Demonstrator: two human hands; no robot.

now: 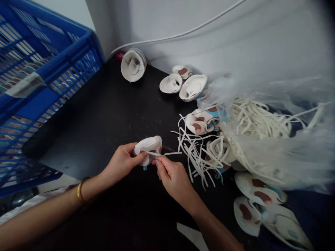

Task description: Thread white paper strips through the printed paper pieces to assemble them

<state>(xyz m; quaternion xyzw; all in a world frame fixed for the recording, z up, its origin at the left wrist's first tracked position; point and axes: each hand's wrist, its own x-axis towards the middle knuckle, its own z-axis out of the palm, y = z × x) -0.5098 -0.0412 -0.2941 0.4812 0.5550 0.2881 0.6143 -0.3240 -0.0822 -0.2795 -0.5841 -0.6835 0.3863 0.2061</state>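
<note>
My left hand [128, 157] grips a small white shoe upper [149, 143] with brown patches and a bit of blue at its lower edge, the thumb pressed on its near side. A narrow white strip [172, 153] lies across the upper under that thumb, its free end pointing right. At the upper's right edge my right hand [169, 170] is closed in a pinch; what sits between its fingertips is too small to make out. To the right of the hands a loose tangle of white strips [195, 153] lies on the black table [104, 115].
More shoe uppers [193, 87] lie at the back, beside the strips and at the lower right [259, 191]. A nested stack of uppers [133, 66] stands near the wall. Clear plastic bag [261, 153] holds white strips. Blue crate [86, 52] at left contains uppers. White cable [183, 33] crosses the wall.
</note>
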